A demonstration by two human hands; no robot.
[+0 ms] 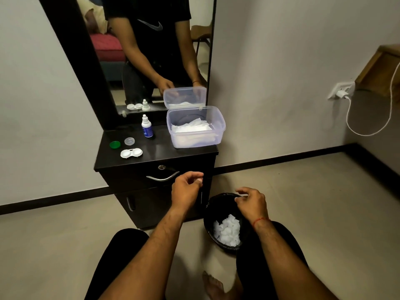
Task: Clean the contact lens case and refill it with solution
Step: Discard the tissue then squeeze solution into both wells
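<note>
Both forearms reach forward, left hand [187, 189] loosely curled, empty; right hand [252, 202] over bin [211, 213], fingers slack.

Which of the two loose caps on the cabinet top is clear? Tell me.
The clear cap, lying right of the green cap and behind the open lens case. The other one is solid green.

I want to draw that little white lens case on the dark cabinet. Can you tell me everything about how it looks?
The contact lens case is white, glossy plastic: two round cups joined side by side. Both cups are open, with no caps on. It lies flat near the front left of the black cabinet top. A green cap and a clear cap sit just behind it, apart. Neither hand touches it.
</note>
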